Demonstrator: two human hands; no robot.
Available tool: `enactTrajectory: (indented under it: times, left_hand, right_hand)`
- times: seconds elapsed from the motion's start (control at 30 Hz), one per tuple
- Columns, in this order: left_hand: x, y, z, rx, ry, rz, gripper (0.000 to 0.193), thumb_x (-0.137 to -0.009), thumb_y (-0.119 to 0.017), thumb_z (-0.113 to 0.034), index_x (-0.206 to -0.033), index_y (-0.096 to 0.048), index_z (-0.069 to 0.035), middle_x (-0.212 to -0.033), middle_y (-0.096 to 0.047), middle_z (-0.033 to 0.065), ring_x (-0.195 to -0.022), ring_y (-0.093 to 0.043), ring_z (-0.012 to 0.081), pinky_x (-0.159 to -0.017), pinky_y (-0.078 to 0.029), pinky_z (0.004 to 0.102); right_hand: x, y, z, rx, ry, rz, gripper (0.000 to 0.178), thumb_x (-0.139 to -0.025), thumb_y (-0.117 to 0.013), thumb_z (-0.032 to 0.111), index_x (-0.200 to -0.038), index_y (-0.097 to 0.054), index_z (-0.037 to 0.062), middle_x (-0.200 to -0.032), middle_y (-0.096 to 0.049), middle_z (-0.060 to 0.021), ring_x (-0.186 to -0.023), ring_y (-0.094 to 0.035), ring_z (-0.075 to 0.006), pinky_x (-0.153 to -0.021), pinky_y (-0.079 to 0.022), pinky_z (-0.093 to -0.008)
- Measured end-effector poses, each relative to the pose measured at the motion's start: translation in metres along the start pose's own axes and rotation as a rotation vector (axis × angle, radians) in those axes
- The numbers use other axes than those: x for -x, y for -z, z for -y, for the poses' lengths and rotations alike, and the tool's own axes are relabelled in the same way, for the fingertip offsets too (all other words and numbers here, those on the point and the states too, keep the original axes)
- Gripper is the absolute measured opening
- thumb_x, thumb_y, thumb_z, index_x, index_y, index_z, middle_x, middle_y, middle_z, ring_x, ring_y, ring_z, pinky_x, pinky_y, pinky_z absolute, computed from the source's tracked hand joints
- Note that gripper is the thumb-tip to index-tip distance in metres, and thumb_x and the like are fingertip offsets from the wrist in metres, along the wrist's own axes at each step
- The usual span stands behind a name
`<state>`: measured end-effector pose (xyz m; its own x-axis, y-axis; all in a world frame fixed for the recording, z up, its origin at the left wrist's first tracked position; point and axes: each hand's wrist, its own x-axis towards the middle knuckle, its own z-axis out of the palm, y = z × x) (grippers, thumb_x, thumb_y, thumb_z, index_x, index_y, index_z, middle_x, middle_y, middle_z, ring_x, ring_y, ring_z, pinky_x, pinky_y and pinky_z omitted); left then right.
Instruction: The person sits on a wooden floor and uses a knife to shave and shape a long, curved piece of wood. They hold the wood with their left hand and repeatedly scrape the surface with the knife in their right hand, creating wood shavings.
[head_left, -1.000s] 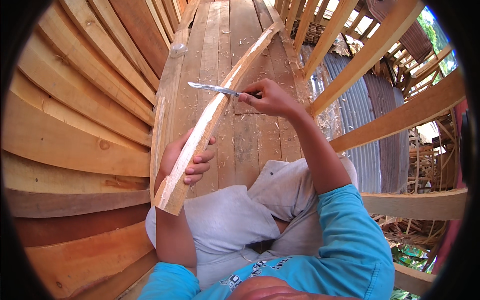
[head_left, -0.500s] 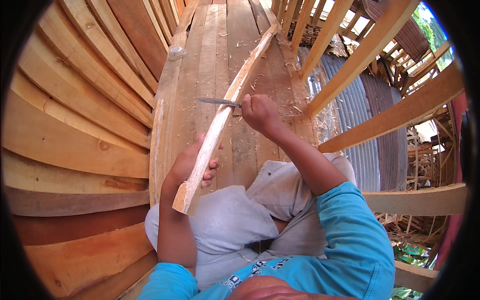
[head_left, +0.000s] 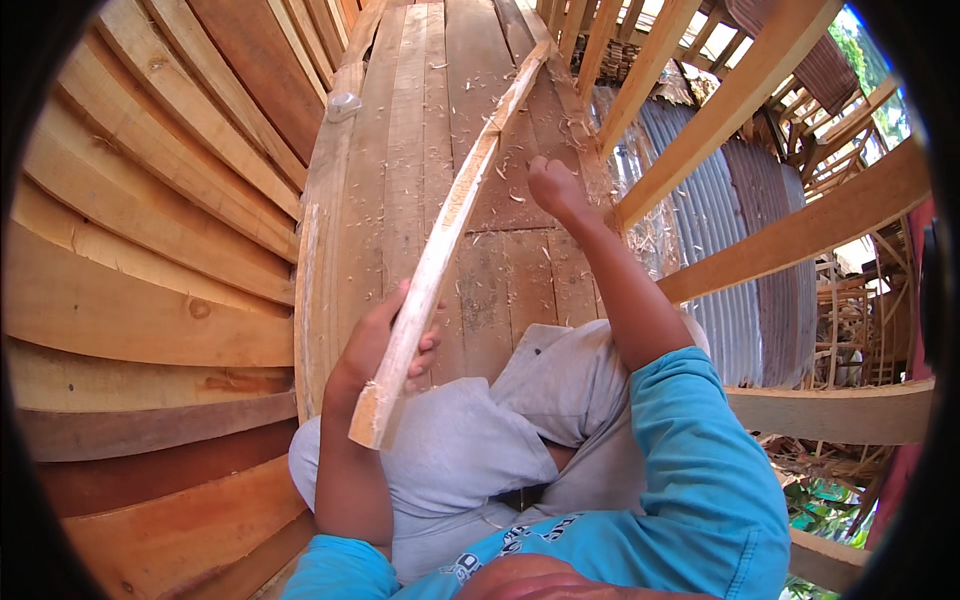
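My left hand is wrapped round the near part of a long, pale, freshly shaved wooden stick. The stick slants away from my lap, its far tip close to the floorboards on the right. My right hand is closed in a fist to the right of the stick's far half, apart from it. The knife that this fist gripped half a second ago hardly shows now; its blade cannot be made out.
I sit on a plank floor strewn with wood shavings. A small clear container stands at the far left. Overlapping boards wall the left side; wooden slats line the right, with corrugated metal sheets beyond.
My right hand has moved away from me and a little right, off the stick. The knife blade no longer lies across the wood. The stick's near end has dipped slightly toward me.
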<state>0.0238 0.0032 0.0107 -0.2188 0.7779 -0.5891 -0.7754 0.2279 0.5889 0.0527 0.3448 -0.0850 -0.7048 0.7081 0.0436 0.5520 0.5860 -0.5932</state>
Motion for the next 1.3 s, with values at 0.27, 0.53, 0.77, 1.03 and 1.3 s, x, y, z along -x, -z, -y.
enactTrajectory:
  times: [0.27,0.53,0.77,1.03,1.3]
  left_hand:
    - [-0.01,0.039,-0.006,0.736,0.051,0.556,0.048,-0.106,-0.028,-0.04,-0.121,-0.037,0.004,-0.075,-0.045,0.0089,-0.05,-0.048,0.0163,-0.037,-0.045,0.0309]
    - [-0.01,0.034,-0.009,0.812,0.042,0.652,0.053,-0.104,-0.034,-0.045,-0.121,-0.036,0.006,-0.078,-0.045,0.0099,-0.055,-0.051,0.0178,-0.041,-0.046,0.0305]
    - [-0.009,0.036,-0.012,0.812,0.03,0.609,0.049,-0.105,-0.033,-0.04,-0.118,-0.037,0.007,-0.075,-0.045,0.0092,-0.051,-0.051,0.0163,-0.037,-0.045,0.0278]
    - [0.002,0.021,-0.016,0.288,-0.141,0.148,0.051,-0.105,-0.038,-0.038,-0.121,-0.046,0.01,-0.076,-0.052,0.0098,-0.043,-0.048,0.0093,-0.029,-0.041,0.0203]
    - [0.015,-0.003,-0.012,0.046,-0.196,-0.031,0.051,-0.104,-0.047,-0.036,-0.133,-0.047,0.006,-0.086,-0.059,0.0081,-0.046,-0.051,0.0036,-0.032,-0.042,0.0152]
  right_hand:
    - [0.025,0.019,0.052,-0.216,0.219,0.398,0.039,-0.1,-0.051,0.038,-0.096,-0.06,0.0002,-0.08,-0.057,-0.009,-0.078,-0.055,-0.0185,-0.074,-0.047,-0.0328]
    - [0.041,0.023,0.056,-0.409,0.42,0.351,0.02,-0.095,-0.064,0.02,-0.096,-0.057,0.0013,-0.078,-0.053,-0.0008,-0.07,-0.047,-0.0088,-0.062,-0.04,-0.0285]
    - [0.05,0.028,0.075,-0.45,0.469,0.323,0.02,-0.095,-0.066,0.018,-0.1,-0.058,0.0007,-0.073,-0.052,0.0014,-0.067,-0.047,-0.0067,-0.059,-0.04,-0.026]
    - [0.05,0.038,0.079,-0.254,0.466,0.273,0.02,-0.095,-0.065,0.017,-0.104,-0.061,-0.0006,-0.078,-0.06,-0.0049,-0.066,-0.05,-0.0108,-0.061,-0.044,-0.0292]
    - [0.034,0.035,0.057,-0.415,0.358,0.201,0.017,-0.095,-0.064,0.015,-0.102,-0.058,0.0002,-0.077,-0.057,-0.0036,-0.069,-0.052,-0.01,-0.062,-0.044,-0.0287]
